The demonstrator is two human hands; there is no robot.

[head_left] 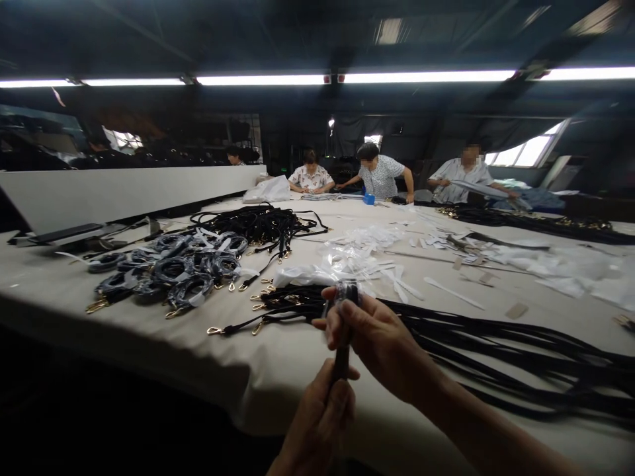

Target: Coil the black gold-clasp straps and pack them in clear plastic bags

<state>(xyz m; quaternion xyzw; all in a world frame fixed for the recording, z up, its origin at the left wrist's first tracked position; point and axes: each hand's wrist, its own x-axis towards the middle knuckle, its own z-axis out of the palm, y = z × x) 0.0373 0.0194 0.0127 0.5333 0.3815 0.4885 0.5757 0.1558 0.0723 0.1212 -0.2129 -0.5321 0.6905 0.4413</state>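
Observation:
A black strap (342, 362) runs between my two hands at the table's near edge, its upper end coiled and partly covered in clear plastic. My right hand (370, 324) is closed around the coiled part, thumb on top. Below it, my left hand (322, 410) grips the strap's lower length in its fingers. Just behind my hands lies a bundle of long black straps (476, 330) with gold clasps (258, 301) at their left ends. One gold clasp (215, 330) sits apart near the front edge. Any clasp on the held strap is hidden.
Coiled, wrapped straps (188, 291) are piled at the left, with a heap of loose black straps (262, 223) behind. Clear plastic bags (347, 258) and white strips (454, 293) lie mid-table. Several people (381, 175) work along the far side. A white partition (133, 195) stands at left.

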